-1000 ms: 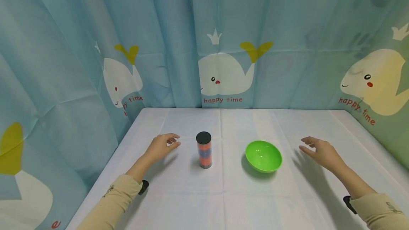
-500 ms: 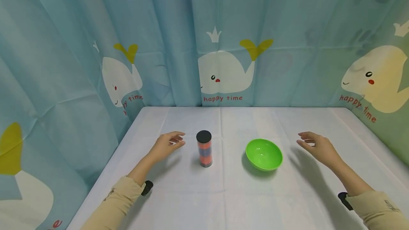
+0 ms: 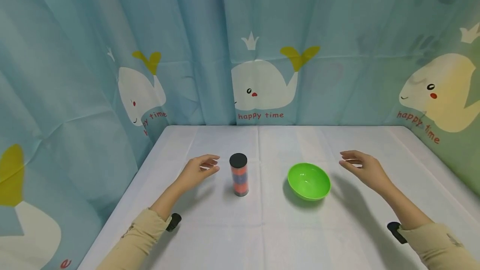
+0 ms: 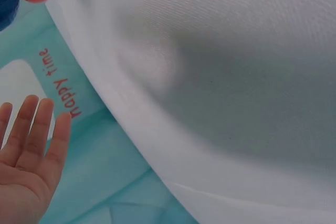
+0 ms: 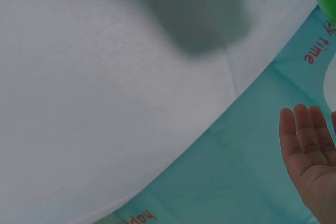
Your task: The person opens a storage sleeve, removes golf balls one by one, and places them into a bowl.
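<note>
Both hands [image 3: 196, 169] [image 3: 365, 168] empty, fingers relaxed

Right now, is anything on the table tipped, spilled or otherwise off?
Nothing stands out. The tube stands upright with its black cap on, the green bowl sits level and empty, and the left hand and right hand hover open beside them, touching neither.
</note>
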Motion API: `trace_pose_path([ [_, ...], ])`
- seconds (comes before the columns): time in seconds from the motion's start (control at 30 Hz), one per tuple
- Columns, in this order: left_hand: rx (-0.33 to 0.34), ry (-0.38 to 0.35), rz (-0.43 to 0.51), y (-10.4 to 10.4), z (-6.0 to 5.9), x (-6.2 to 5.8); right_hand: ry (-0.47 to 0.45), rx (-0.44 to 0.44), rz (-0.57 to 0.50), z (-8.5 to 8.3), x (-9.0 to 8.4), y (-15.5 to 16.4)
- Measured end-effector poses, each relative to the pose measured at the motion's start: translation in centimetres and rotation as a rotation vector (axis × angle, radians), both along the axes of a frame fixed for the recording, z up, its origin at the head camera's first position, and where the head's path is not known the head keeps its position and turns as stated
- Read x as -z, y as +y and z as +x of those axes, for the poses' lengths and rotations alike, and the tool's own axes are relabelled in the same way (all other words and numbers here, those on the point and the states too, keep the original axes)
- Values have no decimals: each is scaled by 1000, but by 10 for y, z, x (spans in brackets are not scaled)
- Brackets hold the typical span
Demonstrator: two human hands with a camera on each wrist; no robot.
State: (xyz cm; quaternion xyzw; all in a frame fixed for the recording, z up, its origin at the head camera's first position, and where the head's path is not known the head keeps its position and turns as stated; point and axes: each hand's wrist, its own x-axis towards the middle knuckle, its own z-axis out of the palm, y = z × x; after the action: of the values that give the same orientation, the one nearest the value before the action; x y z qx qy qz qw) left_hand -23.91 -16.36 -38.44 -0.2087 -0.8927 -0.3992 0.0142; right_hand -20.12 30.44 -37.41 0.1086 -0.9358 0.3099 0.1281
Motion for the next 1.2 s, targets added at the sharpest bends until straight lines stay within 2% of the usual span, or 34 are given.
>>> trace_pose_path([
  [0.23,63,-85,51,2,-1,1,-29,-25,-36,0,-10,-19],
  [0.47,116,-101,98,10,-1,-3,-11,-72,-63,0,-18,-33],
  [0.8,115,-152,169,14,6,5,-38,-138,-134,3,-14,-60],
  [1.03,112,-155,236,26,9,10,-51,-197,-212,4,-10,-78],
  [1.2,111,-183,293,33,9,9,-45,-245,-254,6,-9,-88],
])
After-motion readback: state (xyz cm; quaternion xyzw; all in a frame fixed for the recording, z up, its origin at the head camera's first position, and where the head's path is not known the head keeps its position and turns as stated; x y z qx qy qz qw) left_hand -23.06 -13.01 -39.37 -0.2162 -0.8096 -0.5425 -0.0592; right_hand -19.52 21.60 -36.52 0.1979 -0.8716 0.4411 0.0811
